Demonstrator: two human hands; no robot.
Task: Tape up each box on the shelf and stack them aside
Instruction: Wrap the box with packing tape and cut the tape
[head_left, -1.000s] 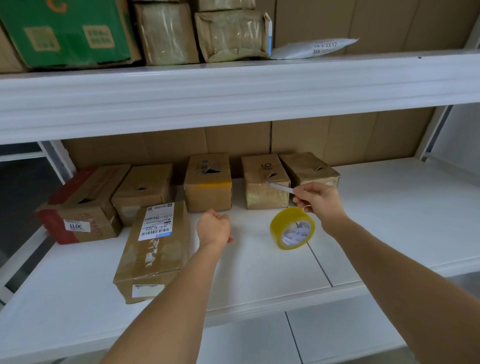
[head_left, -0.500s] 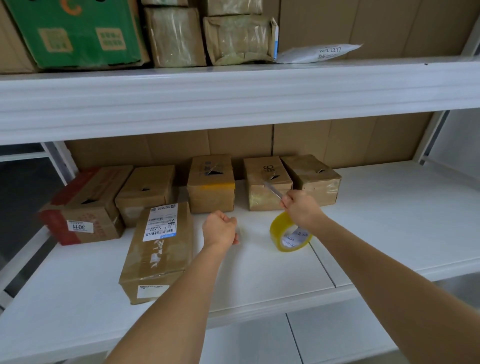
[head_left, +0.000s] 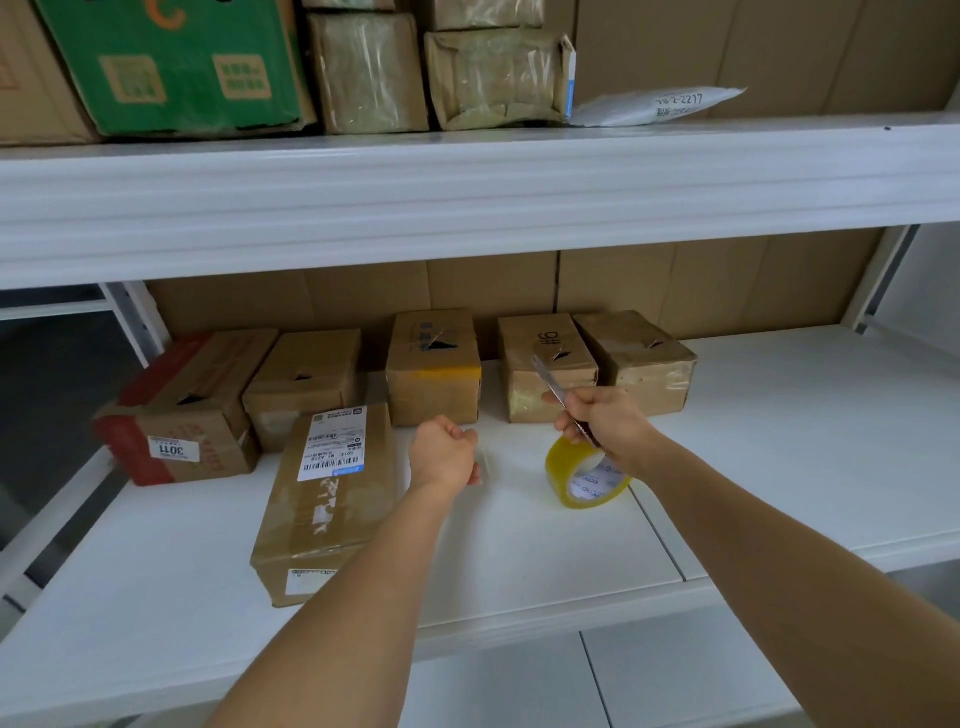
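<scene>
Several brown cardboard boxes stand in a row at the back of the white shelf (head_left: 779, 441), among them a box with a yellow band (head_left: 434, 379) and a box (head_left: 545, 364) behind my right hand. A long labelled box (head_left: 327, 493) lies in front. My right hand (head_left: 608, 426) grips a metal utility knife (head_left: 548, 376) that points up and left. The yellow tape roll (head_left: 582, 480) sits right under that hand, on or just above the shelf. My left hand (head_left: 441, 452) is a closed fist over the shelf, with nothing visible in it.
A red-edged box (head_left: 176, 410) stands at the far left by the shelf's edge. The upper shelf (head_left: 467, 197) juts out overhead, carrying a green box (head_left: 171, 62), wrapped parcels and a white mailer (head_left: 660, 106). Bare white shelf lies to the right.
My right hand has dropped and shifted left, bringing the tape roll down to the shelf, and the knife now points upward. My left fist has stayed almost in place.
</scene>
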